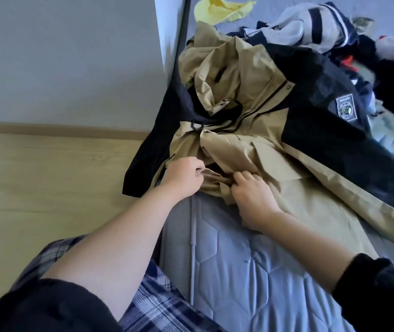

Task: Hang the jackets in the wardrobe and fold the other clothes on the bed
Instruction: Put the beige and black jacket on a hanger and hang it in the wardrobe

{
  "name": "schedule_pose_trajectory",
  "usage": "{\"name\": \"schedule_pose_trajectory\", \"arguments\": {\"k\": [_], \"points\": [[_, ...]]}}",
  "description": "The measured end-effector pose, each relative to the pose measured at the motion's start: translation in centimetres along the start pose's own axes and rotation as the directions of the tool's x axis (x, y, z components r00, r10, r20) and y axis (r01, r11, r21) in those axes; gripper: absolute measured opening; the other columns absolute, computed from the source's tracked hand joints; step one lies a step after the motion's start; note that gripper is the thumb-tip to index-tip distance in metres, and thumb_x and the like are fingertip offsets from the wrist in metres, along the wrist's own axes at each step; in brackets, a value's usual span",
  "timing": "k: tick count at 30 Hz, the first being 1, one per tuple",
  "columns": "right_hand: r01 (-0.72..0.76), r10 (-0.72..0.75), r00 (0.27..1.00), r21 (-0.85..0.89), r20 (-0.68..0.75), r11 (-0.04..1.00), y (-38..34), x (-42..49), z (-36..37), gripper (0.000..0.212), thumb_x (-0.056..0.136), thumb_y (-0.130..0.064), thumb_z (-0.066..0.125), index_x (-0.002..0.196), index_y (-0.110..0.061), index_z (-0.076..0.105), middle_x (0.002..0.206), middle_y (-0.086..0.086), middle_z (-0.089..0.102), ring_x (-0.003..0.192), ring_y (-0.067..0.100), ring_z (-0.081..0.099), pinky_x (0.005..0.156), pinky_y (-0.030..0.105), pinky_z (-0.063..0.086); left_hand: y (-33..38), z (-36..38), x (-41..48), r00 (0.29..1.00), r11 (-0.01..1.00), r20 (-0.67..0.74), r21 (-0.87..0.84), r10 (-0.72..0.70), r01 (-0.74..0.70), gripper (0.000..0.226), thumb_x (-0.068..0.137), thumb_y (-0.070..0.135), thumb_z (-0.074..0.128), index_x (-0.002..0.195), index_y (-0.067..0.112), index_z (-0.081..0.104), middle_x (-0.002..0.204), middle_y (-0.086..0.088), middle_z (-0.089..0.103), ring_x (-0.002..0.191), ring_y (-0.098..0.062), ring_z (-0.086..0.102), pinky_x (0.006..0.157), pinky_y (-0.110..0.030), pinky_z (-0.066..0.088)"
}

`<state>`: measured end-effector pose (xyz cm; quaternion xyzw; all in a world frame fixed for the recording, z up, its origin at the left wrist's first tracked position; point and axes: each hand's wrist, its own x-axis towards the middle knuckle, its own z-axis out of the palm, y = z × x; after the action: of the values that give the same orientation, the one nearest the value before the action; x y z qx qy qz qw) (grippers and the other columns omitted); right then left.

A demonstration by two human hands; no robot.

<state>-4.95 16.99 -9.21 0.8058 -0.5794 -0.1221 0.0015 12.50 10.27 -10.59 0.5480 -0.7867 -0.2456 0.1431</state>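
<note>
Both left hand & right hand pinch jacket front lying btwn them.

Just the one cam here, a wide-angle worn on the head, up against the edge of the bed and pointing forward and steeply down. It's close in: the jacket fills the centre, floor at 9 o'clock, wall at 11, clothes pile at 1.
</note>
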Motion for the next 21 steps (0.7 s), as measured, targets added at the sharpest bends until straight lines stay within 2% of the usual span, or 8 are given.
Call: {"name": "schedule_pose_trajectory", "arguments": {"k": [4, 8, 10, 12, 14, 16, 18, 21], "points": [[-0.043, 0.034, 0.999, 0.444, 0.029, 0.895, 2.4, -1.0, -3.9, 0.018, 0.070, -0.007, 0.057, 0.084, -0.011, 0.066, 0.090, 0.003, 0.062, 0.092, 0.023, 0.055, 0.078, 0.035, 0.048, 0.2, -1.7, -0.4, 0.928, 0.930, -0.237, -0.301, -0.286, 0.210, 0.019, 0.086, 0.009, 0.049, 0.092, 0.007, 0.067, 0.086, 0.003, 0.063, 0.081, -0.018, 0.056, 0.069, -0.029, 0.047], [0.049, -0.180, 0.978, 0.730, 0.102, 0.681, 4.1, -3.2, -7.5, 0.024, 0.063, 0.007, 0.055, 0.066, -0.015, 0.064, 0.063, -0.004, 0.063, 0.066, 0.008, 0.057, 0.059, 0.021, 0.046, 0.5, -2.6, -0.4, 0.899, 0.787, -0.044, -0.504, -0.435, 0.356, 0.014, 0.081, 0.008, 0.050, 0.072, 0.000, 0.057, 0.067, -0.003, 0.050, 0.065, -0.017, 0.046, 0.055, -0.026, 0.032], [0.105, -0.472, 0.805, 0.697, 0.360, 0.710, 3.7, -3.9, -8.4, 0.031, 0.074, 0.002, 0.059, 0.071, -0.028, 0.064, 0.066, -0.017, 0.062, 0.069, -0.003, 0.058, 0.065, 0.013, 0.044, 1.0, -3.0, -0.9, 0.930, 0.828, 0.121, -0.426, -0.347, 0.364, 0.016, 0.079, 0.004, 0.050, 0.063, 0.005, 0.050, 0.063, -0.002, 0.043, 0.062, -0.017, 0.040, 0.054, -0.026, 0.028], [0.067, -0.557, 0.634, 0.680, 0.536, 0.730, 3.4, -4.0, -7.3, 0.020, 0.090, -0.011, 0.058, 0.100, -0.024, 0.069, 0.083, -0.023, 0.065, 0.081, -0.005, 0.062, 0.079, 0.017, 0.049, 1.0, -2.9, -1.5, 0.908, 0.900, 0.344, -0.271, -0.240, 0.341, 0.013, 0.079, 0.002, 0.051, 0.072, 0.001, 0.062, 0.066, -0.005, 0.048, 0.064, -0.018, 0.042, 0.058, -0.025, 0.033], [0.068, -0.442, 0.815, 0.696, 0.375, 0.715, 3.3, -3.8, -6.3, 0.023, 0.092, -0.031, 0.057, 0.112, -0.026, 0.066, 0.089, -0.026, 0.064, 0.087, -0.003, 0.063, 0.086, 0.026, 0.050, 0.9, -2.8, -2.2, 0.820, 0.954, 0.539, -0.092, -0.193, 0.285, 0.022, 0.080, 0.003, 0.051, 0.081, 0.008, 0.073, 0.066, -0.001, 0.059, 0.062, -0.014, 0.049, 0.054, -0.019, 0.040], [0.077, -0.135, 0.989, 0.593, 0.053, 0.802, 3.7, -3.1, -5.0, 0.046, 0.077, -0.062, 0.053, 0.113, -0.034, 0.063, 0.110, -0.020, 0.062, 0.107, 0.005, 0.057, 0.095, 0.033, 0.046, 1.0, -2.4, -2.6, 0.772, 0.961, 0.604, -0.032, -0.200, 0.275, 0.026, 0.081, 0.004, 0.052, 0.082, 0.014, 0.075, 0.074, -0.002, 0.066, 0.066, -0.012, 0.054, 0.057, -0.018, 0.043], [0.004, -0.006, 1.000, 0.404, 0.004, 0.915, 3.1, -2.9, -3.4, 0.087, 0.062, -0.078, 0.048, 0.136, -0.031, 0.043, 0.148, -0.004, 0.035, 0.135, 0.019, 0.033, 0.110, 0.040, 0.033, 1.2, -2.3, -2.7, 0.812, 0.952, 0.552, -0.102, -0.188, 0.290, 0.022, 0.081, 0.006, 0.055, 0.080, 0.017, 0.074, 0.080, -0.007, 0.068, 0.071, -0.015, 0.056, 0.064, -0.024, 0.047], [0.031, -0.037, 0.997, 0.089, 0.074, 0.996, 1.5, -2.8, -0.3, 0.100, 0.070, -0.050, 0.067, 0.149, -0.029, 0.008, 0.158, 0.007, 0.003, 0.143, 0.028, 0.016, 0.110, 0.046, 0.028, 1.4, -2.5, -2.6, 0.857, 0.933, 0.503, -0.240, -0.116, 0.267, 0.020, 0.079, 0.006, 0.061, 0.073, 0.020, 0.073, 0.078, -0.004, 0.069, 0.073, -0.015, 0.058, 0.067, -0.025, 0.048]]}}
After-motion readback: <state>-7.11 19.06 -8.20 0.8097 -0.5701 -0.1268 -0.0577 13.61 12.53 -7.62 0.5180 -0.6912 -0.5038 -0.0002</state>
